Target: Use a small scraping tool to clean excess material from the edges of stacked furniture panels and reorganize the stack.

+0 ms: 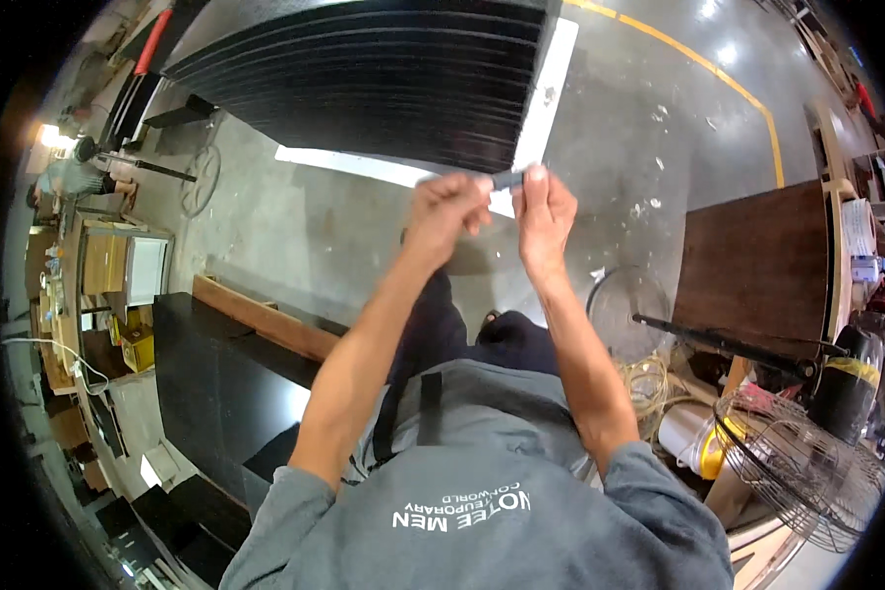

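Note:
Both my hands are raised in front of me over the concrete floor (619,128). My left hand (446,208) and my right hand (543,211) pinch the two ends of a small grey strip-like object (507,179) between their fingertips. What the object is cannot be made out. Beyond my hands lies a large stack of black panels (383,79) with a white sheet (551,79) along its edge.
A black panel (216,383) and a wooden plank (265,320) lie at my left. A brown wooden board (757,265), a black rod (728,344), wire fan guards (806,462) and coiled cable (644,379) crowd the right. Another person (79,177) works far left.

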A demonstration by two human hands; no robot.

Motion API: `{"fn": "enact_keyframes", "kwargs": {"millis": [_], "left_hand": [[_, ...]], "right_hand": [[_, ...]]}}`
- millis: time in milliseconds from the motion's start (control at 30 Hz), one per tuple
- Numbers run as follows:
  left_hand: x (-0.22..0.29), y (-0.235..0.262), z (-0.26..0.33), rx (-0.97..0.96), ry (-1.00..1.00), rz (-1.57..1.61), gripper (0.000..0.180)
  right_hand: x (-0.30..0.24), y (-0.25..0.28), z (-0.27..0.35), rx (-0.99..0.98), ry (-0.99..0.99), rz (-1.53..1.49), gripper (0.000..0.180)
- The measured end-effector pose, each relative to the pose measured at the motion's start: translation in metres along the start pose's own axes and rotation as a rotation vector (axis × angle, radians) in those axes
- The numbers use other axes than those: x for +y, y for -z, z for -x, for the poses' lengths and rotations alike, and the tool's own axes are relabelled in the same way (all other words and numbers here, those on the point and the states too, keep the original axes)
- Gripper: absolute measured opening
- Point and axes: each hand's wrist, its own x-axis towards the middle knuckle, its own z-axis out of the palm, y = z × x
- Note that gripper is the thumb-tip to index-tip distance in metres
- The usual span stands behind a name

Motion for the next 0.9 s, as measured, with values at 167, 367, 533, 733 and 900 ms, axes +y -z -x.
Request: {"fn": "enact_keyframes", "kwargs": {"millis": [167, 367, 533, 733, 900], "left_hand": [[-0.084, 0.043, 0.029, 0.255, 0.442, -0.079, 0.021], [-0.052, 0.086, 0.100, 0.537, 0.398, 0.019, 0.018], [-0.058, 0.119, 0.190, 0.771, 0.469, 0.196, 0.020], [-0.052, 0.138, 0.231, 0.902, 0.529, 0.220, 0.021], [-0.045, 0.140, 0.216, 0.855, 0.470, 0.227, 0.019]], "right_hand": [[0.067, 0.018, 0.001, -0.195, -0.238, 0.284, 0.043], [-0.033, 0.005, -0.014, -0.142, 0.271, 0.758, 0.046], [-0.049, 0.012, -0.048, -0.337, 0.638, 0.899, 0.037], [-0.068, 0.023, -0.054, -0.538, 0.757, 0.948, 0.030], [-0.116, -0.001, -0.041, -0.266, 0.769, 0.878, 0.043]]}}
